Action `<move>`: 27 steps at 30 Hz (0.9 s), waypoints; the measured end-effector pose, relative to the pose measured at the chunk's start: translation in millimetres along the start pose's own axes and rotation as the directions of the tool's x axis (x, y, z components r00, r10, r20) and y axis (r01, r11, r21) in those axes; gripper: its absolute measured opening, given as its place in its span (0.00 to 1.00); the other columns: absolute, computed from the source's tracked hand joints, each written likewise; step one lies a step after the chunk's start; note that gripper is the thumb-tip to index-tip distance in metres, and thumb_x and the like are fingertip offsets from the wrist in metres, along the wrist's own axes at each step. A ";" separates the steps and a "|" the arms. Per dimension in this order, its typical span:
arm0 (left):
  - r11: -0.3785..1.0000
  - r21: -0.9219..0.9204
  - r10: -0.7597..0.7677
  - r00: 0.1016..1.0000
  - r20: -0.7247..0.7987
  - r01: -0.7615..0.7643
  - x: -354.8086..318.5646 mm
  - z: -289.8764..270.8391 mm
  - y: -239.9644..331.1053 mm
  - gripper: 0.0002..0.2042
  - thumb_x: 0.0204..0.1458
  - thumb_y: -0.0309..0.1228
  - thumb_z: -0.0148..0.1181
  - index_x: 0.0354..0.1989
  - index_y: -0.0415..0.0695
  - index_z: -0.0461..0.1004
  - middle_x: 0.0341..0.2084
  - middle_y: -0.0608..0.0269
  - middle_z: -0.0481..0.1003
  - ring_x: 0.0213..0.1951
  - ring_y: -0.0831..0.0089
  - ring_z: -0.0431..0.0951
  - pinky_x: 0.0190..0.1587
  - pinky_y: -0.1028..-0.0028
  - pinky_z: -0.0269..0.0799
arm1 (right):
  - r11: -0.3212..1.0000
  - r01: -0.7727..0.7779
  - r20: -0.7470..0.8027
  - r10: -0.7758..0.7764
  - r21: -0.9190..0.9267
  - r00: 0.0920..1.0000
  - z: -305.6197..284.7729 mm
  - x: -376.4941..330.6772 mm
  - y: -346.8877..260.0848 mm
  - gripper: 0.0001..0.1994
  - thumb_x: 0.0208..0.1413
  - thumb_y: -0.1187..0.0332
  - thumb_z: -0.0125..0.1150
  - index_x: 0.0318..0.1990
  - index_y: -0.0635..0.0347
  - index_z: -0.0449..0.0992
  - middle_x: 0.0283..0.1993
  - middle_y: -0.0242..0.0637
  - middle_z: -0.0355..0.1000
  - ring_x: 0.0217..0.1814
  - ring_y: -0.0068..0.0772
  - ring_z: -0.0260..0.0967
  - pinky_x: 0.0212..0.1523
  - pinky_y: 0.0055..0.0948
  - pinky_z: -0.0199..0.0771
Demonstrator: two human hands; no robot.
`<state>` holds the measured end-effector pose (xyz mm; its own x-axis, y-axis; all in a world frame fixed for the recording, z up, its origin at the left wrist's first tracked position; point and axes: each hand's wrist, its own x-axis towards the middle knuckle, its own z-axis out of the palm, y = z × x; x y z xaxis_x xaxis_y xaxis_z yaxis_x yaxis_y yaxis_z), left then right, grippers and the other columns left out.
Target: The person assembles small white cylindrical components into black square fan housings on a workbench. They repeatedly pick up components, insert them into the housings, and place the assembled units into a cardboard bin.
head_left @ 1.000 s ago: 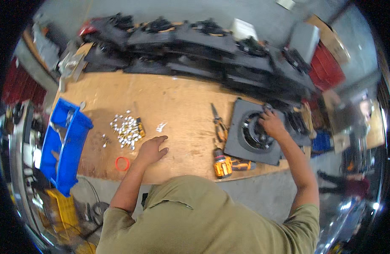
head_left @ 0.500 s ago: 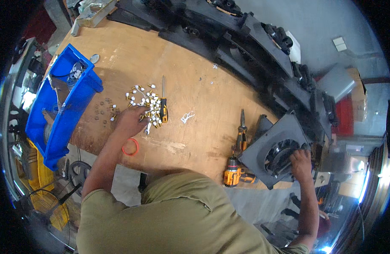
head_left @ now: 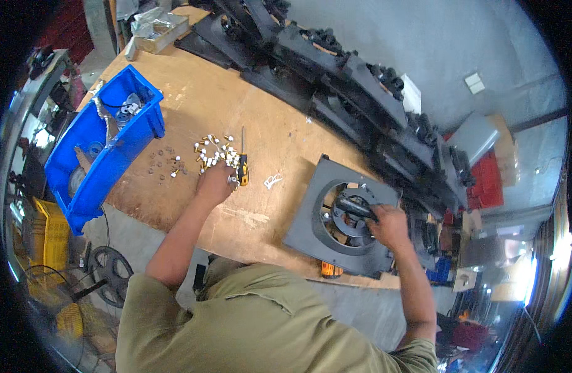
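Observation:
My right hand point(head_left: 390, 227) is closed on a black handle-like part across the round opening of a black square panel point(head_left: 306, 225). The panel is tilted above the table's front edge. Inside the opening show a dark ring and spokes. My left hand point(head_left: 217, 184) has its fingers curled at the near side of a pile of small white-capped brass fittings point(head_left: 219, 150); whatever they pinch is hidden. Just right of that hand lies a yellow-and-black screwdriver point(head_left: 243, 169).
A blue bin point(head_left: 105, 177) with loose parts stands at the left. Small dark nuts point(head_left: 161, 163) and a white clip point(head_left: 273, 180) lie on the table. Stacked black panels point(head_left: 342, 105) line the far edge. An orange power tool point(head_left: 330, 270) shows partly beneath the held panel.
My right hand has brought the panel leftward over the table, covering the pliers and most of the power tool. My left hand stays at the fittings, now nearer the screwdriver.

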<state>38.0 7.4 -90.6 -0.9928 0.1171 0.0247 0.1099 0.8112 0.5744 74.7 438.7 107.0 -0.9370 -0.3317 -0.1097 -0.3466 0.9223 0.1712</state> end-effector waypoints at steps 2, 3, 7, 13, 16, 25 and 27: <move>0.989 -0.138 -0.060 0.997 -0.038 0.055 -14.6 -6.8 3.3 0.13 0.46 0.35 0.68 0.38 0.42 0.78 0.40 0.51 0.75 0.43 0.53 0.77 0.46 0.57 0.74 | 0.987 -0.141 -0.015 0.143 0.080 0.990 14.5 15.2 -10.6 0.18 0.46 0.61 0.70 0.43 0.60 0.80 0.39 0.48 0.78 0.44 0.54 0.75 0.48 0.44 0.74; 0.975 -0.208 -0.087 0.994 -0.063 0.073 -24.2 -10.4 4.9 0.13 0.46 0.35 0.69 0.37 0.42 0.78 0.39 0.51 0.75 0.42 0.53 0.77 0.45 0.57 0.74 | 0.964 -0.236 0.006 0.237 0.121 0.971 19.8 19.1 -15.8 0.18 0.47 0.60 0.70 0.44 0.61 0.80 0.40 0.49 0.78 0.45 0.55 0.75 0.47 0.44 0.74; 0.926 -0.343 -0.178 0.983 -0.038 0.155 -75.9 -21.5 8.5 0.13 0.47 0.35 0.69 0.36 0.41 0.77 0.32 0.52 0.78 0.34 0.55 0.80 0.39 0.60 0.75 | 0.879 -0.354 0.123 0.332 0.319 0.935 29.1 52.8 -23.3 0.19 0.50 0.61 0.68 0.47 0.62 0.77 0.47 0.56 0.76 0.52 0.55 0.74 0.50 0.49 0.74; 0.874 -0.327 -0.353 0.932 0.083 0.360 -166.4 -15.4 26.4 0.14 0.47 0.36 0.69 0.37 0.41 0.76 0.31 0.54 0.81 0.35 0.61 0.83 0.39 0.64 0.77 | 0.899 -0.166 0.123 0.126 0.406 0.984 55.3 108.3 -51.8 0.26 0.50 0.65 0.64 0.57 0.64 0.70 0.52 0.59 0.74 0.57 0.57 0.71 0.58 0.47 0.70; 0.860 -0.341 -0.381 0.922 0.067 0.380 -188.9 -9.0 37.6 0.15 0.48 0.36 0.68 0.42 0.43 0.77 0.34 0.54 0.82 0.36 0.63 0.84 0.40 0.65 0.78 | 0.886 -0.207 0.194 0.136 0.416 0.972 72.5 117.6 -65.1 0.35 0.49 0.65 0.68 0.65 0.63 0.62 0.56 0.60 0.72 0.60 0.57 0.69 0.61 0.43 0.68; 0.842 -0.480 -0.245 0.967 0.063 0.245 -185.5 -23.7 78.4 0.18 0.50 0.35 0.66 0.49 0.42 0.76 0.36 0.55 0.81 0.35 0.63 0.83 0.42 0.66 0.78 | 0.735 -0.188 -0.023 0.266 0.651 0.964 96.1 117.1 -132.2 0.27 0.55 0.63 0.62 0.62 0.64 0.67 0.55 0.63 0.70 0.57 0.61 0.70 0.58 0.47 0.71; 0.899 -0.424 -0.121 0.993 -0.006 0.108 -172.8 -28.9 84.4 0.16 0.51 0.36 0.65 0.46 0.43 0.78 0.37 0.54 0.80 0.37 0.61 0.82 0.42 0.66 0.77 | 0.784 -0.065 -0.107 0.166 0.617 0.980 90.3 93.9 -140.1 0.25 0.55 0.63 0.62 0.59 0.65 0.70 0.55 0.63 0.70 0.56 0.61 0.70 0.57 0.46 0.71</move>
<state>217.5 39.0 -22.7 -0.9991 0.0143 -0.0404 -0.0279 0.4991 0.8661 39.3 296.3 -15.8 -0.9807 -0.1937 0.0258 -0.1835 0.8671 -0.4631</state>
